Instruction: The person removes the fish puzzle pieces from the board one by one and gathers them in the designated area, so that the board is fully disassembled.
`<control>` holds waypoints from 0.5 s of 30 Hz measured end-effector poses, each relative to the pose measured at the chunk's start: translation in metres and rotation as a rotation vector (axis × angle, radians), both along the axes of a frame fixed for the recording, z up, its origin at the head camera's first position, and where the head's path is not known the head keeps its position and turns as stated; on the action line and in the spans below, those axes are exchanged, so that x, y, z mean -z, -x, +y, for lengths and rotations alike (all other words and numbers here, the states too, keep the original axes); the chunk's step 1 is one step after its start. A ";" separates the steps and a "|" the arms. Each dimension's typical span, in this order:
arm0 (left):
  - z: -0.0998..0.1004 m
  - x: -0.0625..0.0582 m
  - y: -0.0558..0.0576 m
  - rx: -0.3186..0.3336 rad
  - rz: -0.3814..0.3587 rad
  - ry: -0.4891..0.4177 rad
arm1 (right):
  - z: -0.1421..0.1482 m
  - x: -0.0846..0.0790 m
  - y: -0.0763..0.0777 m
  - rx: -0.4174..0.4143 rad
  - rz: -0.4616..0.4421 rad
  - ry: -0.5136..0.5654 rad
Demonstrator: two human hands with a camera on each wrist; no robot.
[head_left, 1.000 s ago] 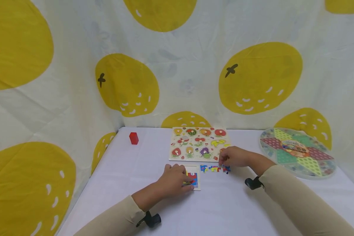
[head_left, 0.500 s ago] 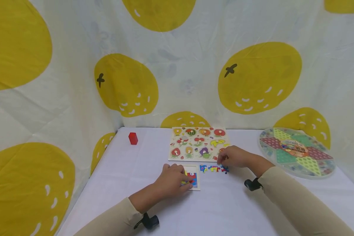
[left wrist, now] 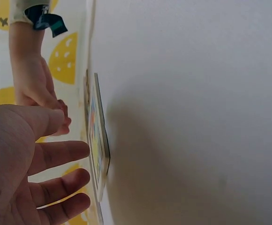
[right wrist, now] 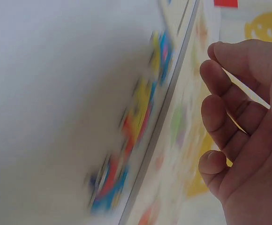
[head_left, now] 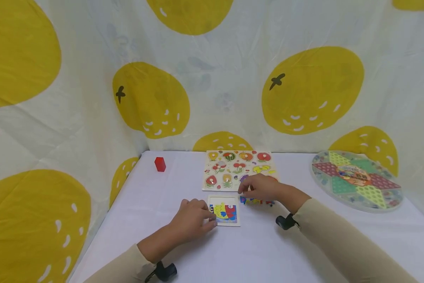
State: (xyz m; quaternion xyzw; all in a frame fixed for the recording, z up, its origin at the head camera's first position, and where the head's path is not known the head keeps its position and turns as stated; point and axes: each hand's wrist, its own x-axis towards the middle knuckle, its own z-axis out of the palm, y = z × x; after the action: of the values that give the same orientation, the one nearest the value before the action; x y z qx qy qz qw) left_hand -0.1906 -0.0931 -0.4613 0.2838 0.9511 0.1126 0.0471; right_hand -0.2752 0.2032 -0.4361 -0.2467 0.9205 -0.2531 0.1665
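A small framed jigsaw puzzle (head_left: 226, 213) lies flat, its yellow, red and blue picture showing with a white bare strip along the far side. My left hand (head_left: 194, 220) hovers at its left edge, fingers spread and relaxed, holding nothing. In the left wrist view those fingertips sit right beside the puzzle's frame (left wrist: 103, 173). My right hand (head_left: 263, 186) is above the row of loose jigsaw pieces to the right of the frame. Thumb and index tip come together with nothing visible between them. Below them in the right wrist view lie three blurred pieces (right wrist: 138, 112), partly hidden in the head view.
Behind the puzzle lies a wooden fruit peg board (head_left: 219, 179), partly covered by my right hand. A round Chinese checkers board (head_left: 355, 179) stands at the right. At the far left is a red block (head_left: 160, 164). A fruit-print curtain (head_left: 226, 78) borders the white table.
My left hand has drawn back left off the puzzle, uncovering its picture. My right hand has moved left from the rightmost piece to over the leftmost one.
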 end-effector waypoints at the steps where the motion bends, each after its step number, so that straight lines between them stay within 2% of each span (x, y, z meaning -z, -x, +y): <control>1: -0.002 0.000 0.000 -0.003 0.003 -0.002 | -0.007 0.000 0.000 -0.016 0.006 0.000; 8: -0.010 0.002 -0.001 0.006 0.016 -0.023 | -0.059 0.004 -0.003 -0.058 -0.017 0.012; 15: -0.013 0.004 -0.004 0.007 -0.010 -0.024 | -0.088 0.015 -0.009 -0.122 0.033 -0.077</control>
State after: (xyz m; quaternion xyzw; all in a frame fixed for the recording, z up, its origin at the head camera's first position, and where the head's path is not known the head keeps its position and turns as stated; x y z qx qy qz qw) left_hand -0.1868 -0.1065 -0.4651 0.2869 0.9485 0.1251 0.0490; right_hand -0.2667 0.1150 -0.4511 -0.2998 0.9156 -0.2025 0.1757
